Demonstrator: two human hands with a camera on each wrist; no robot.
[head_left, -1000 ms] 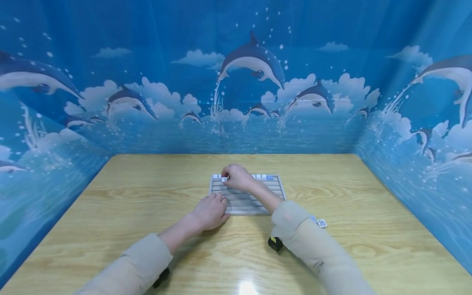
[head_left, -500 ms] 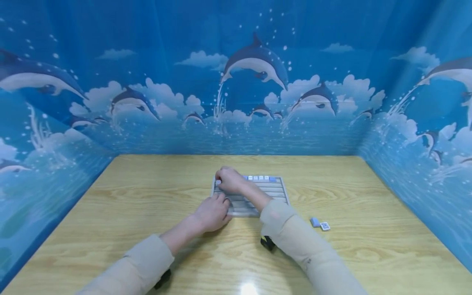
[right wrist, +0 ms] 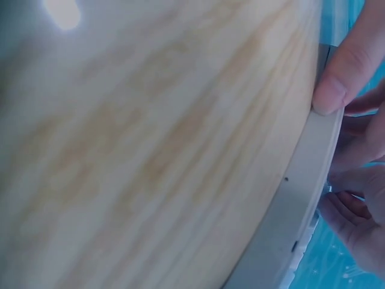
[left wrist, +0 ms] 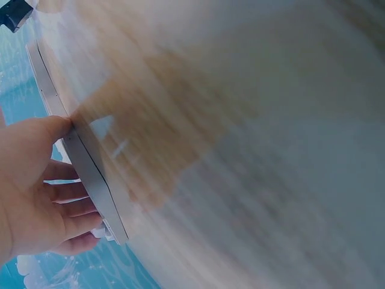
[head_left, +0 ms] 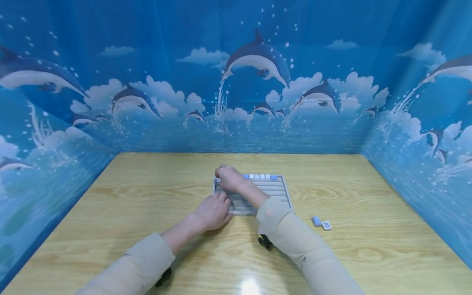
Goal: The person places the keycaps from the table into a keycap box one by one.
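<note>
A pale keyboard case (head_left: 271, 194) lies on the table in the head view, its rows mostly bare. Along its far row sit white keycaps (head_left: 257, 177) and blue ones. My left hand (head_left: 214, 211) grips the near edge at the left; in the left wrist view its thumb (left wrist: 57, 126) presses the front side and the fingers reach over the top. Over the far left corner, my right hand (head_left: 229, 178) has curled fingers pinching a pale keycap (head_left: 218, 180), mostly hidden by the hand. In the right wrist view the right fingers (right wrist: 355, 226) show beyond the case's edge.
Two loose keycaps lie right of the keyboard, one blue (head_left: 316, 221) and one white (head_left: 326, 225). The wooden table (head_left: 368, 213) is bounded by a blue dolphin-print curtain (head_left: 236, 131). A black device (head_left: 264, 241) hangs below the right sleeve.
My right hand has shifted left along the far row to the corner with a keycap at its fingertips. The left hand keeps its hold on the keyboard. The head view has shifted slightly.
</note>
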